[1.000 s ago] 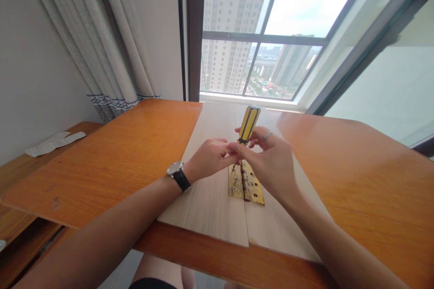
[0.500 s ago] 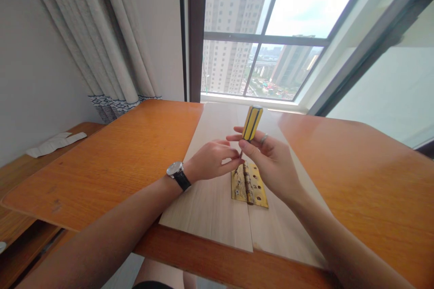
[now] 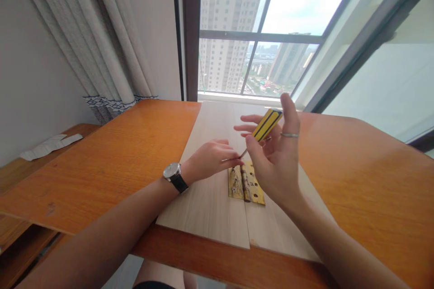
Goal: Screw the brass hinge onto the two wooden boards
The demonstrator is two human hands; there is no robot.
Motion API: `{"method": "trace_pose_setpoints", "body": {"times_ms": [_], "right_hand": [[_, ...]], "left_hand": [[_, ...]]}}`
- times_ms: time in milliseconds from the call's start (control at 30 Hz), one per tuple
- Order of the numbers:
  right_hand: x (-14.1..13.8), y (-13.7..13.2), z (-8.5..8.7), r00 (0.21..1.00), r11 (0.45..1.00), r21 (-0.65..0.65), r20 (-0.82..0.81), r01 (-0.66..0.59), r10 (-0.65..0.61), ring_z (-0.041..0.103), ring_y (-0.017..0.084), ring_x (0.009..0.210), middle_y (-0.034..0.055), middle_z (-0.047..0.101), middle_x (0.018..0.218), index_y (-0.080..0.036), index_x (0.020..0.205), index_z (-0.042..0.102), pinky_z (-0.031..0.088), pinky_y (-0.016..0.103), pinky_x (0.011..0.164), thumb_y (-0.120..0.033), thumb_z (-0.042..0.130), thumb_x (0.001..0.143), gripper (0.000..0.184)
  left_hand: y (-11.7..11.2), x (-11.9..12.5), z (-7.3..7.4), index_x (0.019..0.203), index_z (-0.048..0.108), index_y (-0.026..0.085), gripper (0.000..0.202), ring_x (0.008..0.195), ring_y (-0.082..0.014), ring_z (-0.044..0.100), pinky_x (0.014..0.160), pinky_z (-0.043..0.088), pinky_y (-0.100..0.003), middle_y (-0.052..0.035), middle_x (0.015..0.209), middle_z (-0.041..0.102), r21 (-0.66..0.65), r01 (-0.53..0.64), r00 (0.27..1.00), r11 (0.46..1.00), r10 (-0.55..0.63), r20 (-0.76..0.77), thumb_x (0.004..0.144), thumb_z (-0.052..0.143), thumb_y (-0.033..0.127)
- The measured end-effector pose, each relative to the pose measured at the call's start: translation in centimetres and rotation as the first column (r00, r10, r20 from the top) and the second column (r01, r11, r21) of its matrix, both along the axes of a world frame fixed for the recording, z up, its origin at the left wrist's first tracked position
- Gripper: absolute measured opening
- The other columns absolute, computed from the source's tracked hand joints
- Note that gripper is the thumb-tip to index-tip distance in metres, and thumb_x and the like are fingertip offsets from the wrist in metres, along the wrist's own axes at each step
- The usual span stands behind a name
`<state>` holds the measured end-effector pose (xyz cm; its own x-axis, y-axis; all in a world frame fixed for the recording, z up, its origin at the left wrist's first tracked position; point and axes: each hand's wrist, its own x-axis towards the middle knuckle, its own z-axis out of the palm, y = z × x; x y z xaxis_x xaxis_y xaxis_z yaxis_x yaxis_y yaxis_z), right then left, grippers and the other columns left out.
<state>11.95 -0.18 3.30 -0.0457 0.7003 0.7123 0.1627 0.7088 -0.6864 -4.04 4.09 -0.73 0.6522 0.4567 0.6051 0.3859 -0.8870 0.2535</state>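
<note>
Yellow-and-black screwdriver, light and stiff, best held by its handle, sits pinched in the right hand, left hand just beside it

**Our watch and ring**
We wore a silver-cased wristwatch with a dark dial and black strap on our left wrist, a plain silver ring on a finger of our right hand, and a dark garment hem across our bare leg.
</note>
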Motion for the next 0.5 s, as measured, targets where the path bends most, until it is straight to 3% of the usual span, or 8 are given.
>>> {"method": "trace_pose_setpoints", "body": {"times_ms": [100, 167, 400, 500], "right_hand": [[-0.1, -0.2, 0.7, 0.995, 0.999, -0.043, -0.096, -0.032, 0.028, 0.069, 0.023, 0.09, 0.0042, 0.066, 0.099, -0.033, 0.14, 0.043, 0.058, 0.046, 0.089, -0.024, 0.053, 0.097, 0.045], [-0.1, -0.1, 1.1, 0.991, 0.995, -0.082, -0.13, -0.049, 0.038, 0.066, 0.021, 0.08, 0.0007, 0.06, 0.084, -0.033, 0.13, 0.047, 0.058, 0.043, 0.083, -0.025, 0.051, 0.098, 0.033], [-0.8, -0.5, 1.3, 0.985, 0.988, -0.145, -0.172, -0.061, 0.035, 0.054, 0.018, 0.064, -0.0032, 0.045, 0.07, -0.033, 0.113, 0.047, 0.049, 0.034, 0.066, -0.038, 0.046, 0.1, 0.014], [-1.1, -0.8, 1.2, 0.973, 0.99, -0.123, -0.228, -0.073, 0.044, 0.048, 0.015, 0.061, -0.0036, 0.044, 0.067, -0.029, 0.101, 0.052, 0.045, 0.03, 0.061, -0.049, 0.047, 0.102, 0.021]], "left_hand": [[-0.2, 0.1, 0.1, 0.066, 0.062, 0.016, 0.039, 0.071, -0.0159, 0.056, 0.068, 0.043, -0.026, -0.0017, 0.065, 0.063, 0.031, -0.007, 1.0, 0.999, 0.007, -0.013, 0.101, 0.058, 0.034], [-0.3, 0.2, 0.1, 0.066, 0.061, 0.016, 0.038, 0.07, -0.0155, 0.055, 0.067, 0.042, -0.026, -0.0009, 0.064, 0.061, 0.029, 0.0, 1.0, 1.0, 0.0, -0.005, 0.101, 0.059, 0.032], [-0.3, 0.2, 0.2, 0.07, 0.063, 0.016, 0.034, 0.072, -0.0155, 0.056, 0.07, 0.044, -0.025, -0.0012, 0.068, 0.063, -0.024, 0.038, 0.999, 0.999, -0.038, 0.0, 0.1, 0.059, 0.03], [-0.2, 0.1, 0.1, 0.073, 0.066, 0.015, 0.034, 0.079, -0.0163, 0.06, 0.076, 0.047, -0.025, -0.0037, 0.075, 0.067, -0.084, 0.061, 0.998, 0.995, -0.062, -0.005, 0.102, 0.057, 0.031]]}}
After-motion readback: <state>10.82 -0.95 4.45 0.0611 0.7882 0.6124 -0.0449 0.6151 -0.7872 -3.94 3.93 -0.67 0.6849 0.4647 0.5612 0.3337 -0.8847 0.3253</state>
